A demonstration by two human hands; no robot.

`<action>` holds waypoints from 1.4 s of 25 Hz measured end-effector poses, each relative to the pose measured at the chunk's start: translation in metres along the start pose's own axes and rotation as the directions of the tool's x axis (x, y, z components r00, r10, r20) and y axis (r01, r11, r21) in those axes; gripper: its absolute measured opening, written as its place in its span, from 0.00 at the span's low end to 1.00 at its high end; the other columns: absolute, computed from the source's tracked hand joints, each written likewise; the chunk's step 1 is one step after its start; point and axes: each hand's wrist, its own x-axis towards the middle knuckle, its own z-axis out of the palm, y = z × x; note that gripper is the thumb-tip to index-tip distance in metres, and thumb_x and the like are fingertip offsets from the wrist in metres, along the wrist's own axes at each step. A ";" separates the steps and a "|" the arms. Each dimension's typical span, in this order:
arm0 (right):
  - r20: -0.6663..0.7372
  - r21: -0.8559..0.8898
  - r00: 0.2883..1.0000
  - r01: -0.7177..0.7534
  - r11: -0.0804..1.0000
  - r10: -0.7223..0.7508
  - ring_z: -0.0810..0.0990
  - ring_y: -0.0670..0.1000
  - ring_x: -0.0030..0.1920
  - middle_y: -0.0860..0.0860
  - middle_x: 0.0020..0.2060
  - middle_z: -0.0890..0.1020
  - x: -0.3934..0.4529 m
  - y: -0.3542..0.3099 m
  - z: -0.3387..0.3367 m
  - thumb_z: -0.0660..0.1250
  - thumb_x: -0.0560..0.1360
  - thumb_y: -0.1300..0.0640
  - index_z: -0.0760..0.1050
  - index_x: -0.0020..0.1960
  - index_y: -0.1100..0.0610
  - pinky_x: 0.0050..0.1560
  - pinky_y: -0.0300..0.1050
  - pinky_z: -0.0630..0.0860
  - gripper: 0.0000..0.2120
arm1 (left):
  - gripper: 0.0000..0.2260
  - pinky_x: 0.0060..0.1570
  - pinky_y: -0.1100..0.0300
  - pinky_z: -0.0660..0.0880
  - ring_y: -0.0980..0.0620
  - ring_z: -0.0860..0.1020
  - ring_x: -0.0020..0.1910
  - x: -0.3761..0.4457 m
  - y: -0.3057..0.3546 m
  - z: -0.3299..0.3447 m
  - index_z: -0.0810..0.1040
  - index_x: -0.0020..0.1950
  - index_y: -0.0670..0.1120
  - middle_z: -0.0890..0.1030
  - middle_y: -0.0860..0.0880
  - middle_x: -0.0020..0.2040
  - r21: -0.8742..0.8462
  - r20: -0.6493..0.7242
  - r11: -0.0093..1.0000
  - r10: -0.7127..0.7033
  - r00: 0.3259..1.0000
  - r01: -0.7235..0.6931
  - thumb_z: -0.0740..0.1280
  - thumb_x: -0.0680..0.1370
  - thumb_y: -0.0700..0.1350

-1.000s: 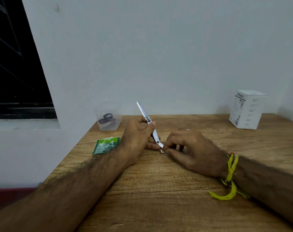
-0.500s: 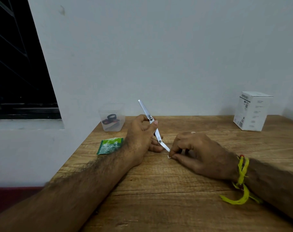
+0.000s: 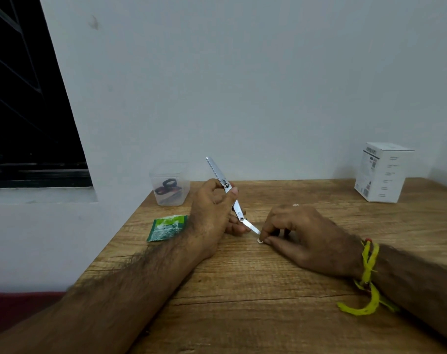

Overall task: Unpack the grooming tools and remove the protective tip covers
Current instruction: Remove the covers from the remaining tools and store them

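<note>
Pictured left to right: green sachet (image 3: 167, 228) lying flat near the surface (image 3: 268, 315) edge, clear plastic tub (image 3: 170, 183) with dark rings behind it by the wall. Centre, left hand (image 3: 212, 218) gripping a slim metal grooming tool (image 3: 228, 194) at mid-shaft, thumb pressed on it. Long axis running diagonally, upper end raised toward the wall and up-left, hinged lower tip slanting down-right toward the surface. Just right of that tip, right hand (image 3: 301, 233) pinching a small whitish tip cover (image 3: 260, 241) between thumb and fingertips. Changed within the last second: cover, previously at the tool's end, now drawn slightly off it, bare blade showing between the two. Likely meaning: this cover freed or all but freed. Yellow wristband (image 3: 368, 279) on the right wrist; white carton (image 3: 382, 172) standing far right against the wall.
</note>
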 end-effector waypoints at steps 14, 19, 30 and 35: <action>-0.213 0.317 0.850 -0.406 0.857 0.482 0.81 0.36 0.41 0.40 0.36 0.84 0.001 -0.035 0.015 0.73 0.74 0.53 0.83 0.40 0.46 0.40 0.29 0.74 0.05 | 0.07 0.24 0.59 0.80 0.43 0.83 0.26 -0.005 0.010 0.001 0.74 0.59 0.42 0.83 0.37 0.41 -0.135 -0.159 0.991 -0.007 0.987 -0.015 0.66 0.83 0.43; -0.238 0.602 0.759 -0.374 0.705 0.606 0.85 0.48 0.41 0.48 0.37 0.86 0.004 -0.024 0.009 0.73 0.75 0.57 0.84 0.44 0.51 0.44 0.42 0.83 0.02 | 0.06 0.25 0.58 0.80 0.38 0.84 0.29 -0.012 0.011 0.003 0.74 0.58 0.43 0.83 0.36 0.36 -0.107 -0.058 0.991 0.071 0.996 -0.077 0.66 0.83 0.43; -0.297 0.738 0.799 -0.156 0.656 0.523 0.86 0.50 0.42 0.53 0.39 0.87 0.005 -0.025 0.006 0.71 0.75 0.64 0.83 0.47 0.58 0.44 0.40 0.83 0.03 | 0.08 0.36 0.58 0.83 0.49 0.86 0.35 -0.010 0.011 0.002 0.78 0.60 0.41 0.83 0.40 0.43 -0.155 -0.013 0.987 0.029 0.999 -0.031 0.67 0.81 0.40; -0.262 0.262 0.958 -0.045 0.964 0.116 0.83 0.44 0.46 0.41 0.41 0.84 0.000 -0.035 0.010 0.72 0.76 0.60 0.83 0.47 0.51 0.47 0.38 0.79 0.05 | 0.09 0.33 0.59 0.79 0.48 0.82 0.34 -0.004 0.015 0.001 0.74 0.56 0.38 0.80 0.43 0.40 -0.234 -0.148 0.970 -0.100 0.984 0.064 0.60 0.85 0.44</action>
